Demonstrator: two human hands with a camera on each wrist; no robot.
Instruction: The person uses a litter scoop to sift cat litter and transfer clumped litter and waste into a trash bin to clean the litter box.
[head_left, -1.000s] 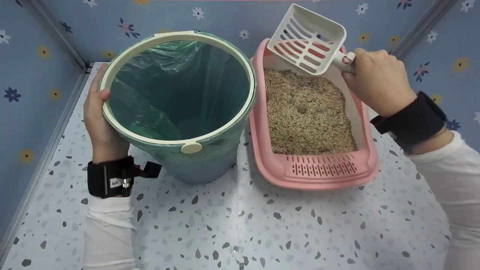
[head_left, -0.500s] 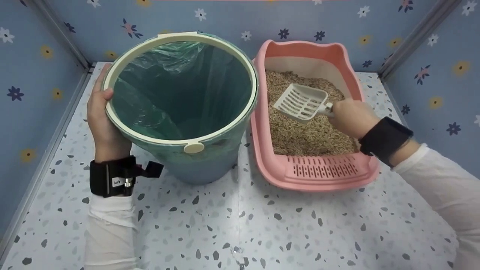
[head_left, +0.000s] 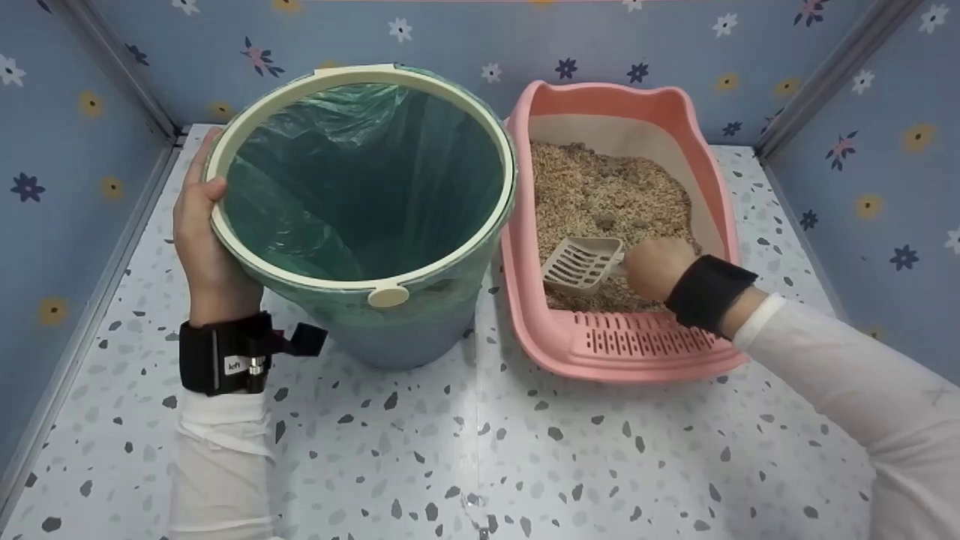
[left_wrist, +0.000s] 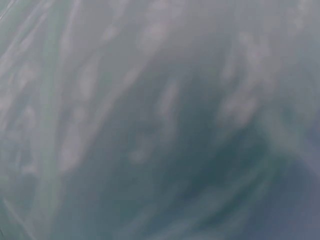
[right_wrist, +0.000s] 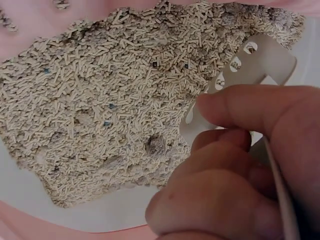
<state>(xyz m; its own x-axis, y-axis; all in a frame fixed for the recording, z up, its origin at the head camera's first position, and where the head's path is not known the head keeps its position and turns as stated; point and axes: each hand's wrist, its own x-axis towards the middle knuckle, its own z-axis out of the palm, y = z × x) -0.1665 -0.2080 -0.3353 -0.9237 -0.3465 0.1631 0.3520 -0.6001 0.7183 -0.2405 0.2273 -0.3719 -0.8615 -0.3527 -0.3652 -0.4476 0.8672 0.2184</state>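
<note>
A person's left hand (head_left: pixel 210 240), at the far left of a speckled white surface (head_left: pixel 480 450), grips the side of a large bucket (head_left: pixel 330 283), thumb hooked over the cream rim and fingers laid along the outer wall. A black band (head_left: pixel 225 356) marked "left" circles the wrist above a white sleeve (head_left: pixel 221 465). A clear green bag (head_left: pixel 292 240) lines the bucket, folding over its edge; the left wrist camera shows only blurred greenish film.

Just right of the bucket stands a pink litter box (head_left: pixel 521 247), its high wall on the far side and a slotted ledge (head_left: pixel 645 337) on the near side. Tan pellet litter (head_left: pixel 637 180) covers its floor, with darker clumps (head_left: pixel 604 221) near the middle. A pale slotted scoop (head_left: pixel 581 264) sits low in the near part of the box, toward its left wall; whether its lip is buried cannot be told. To the scoop's right, the person's right hand (head_left: pixel 658 268) is clenched around the handle, thumb extended along it toward the head. A second black band (head_left: pixel 711 294) wraps that wrist. Blue flowered panels (head_left: pixel 450 37) enclose the scene left, far and right.
</note>
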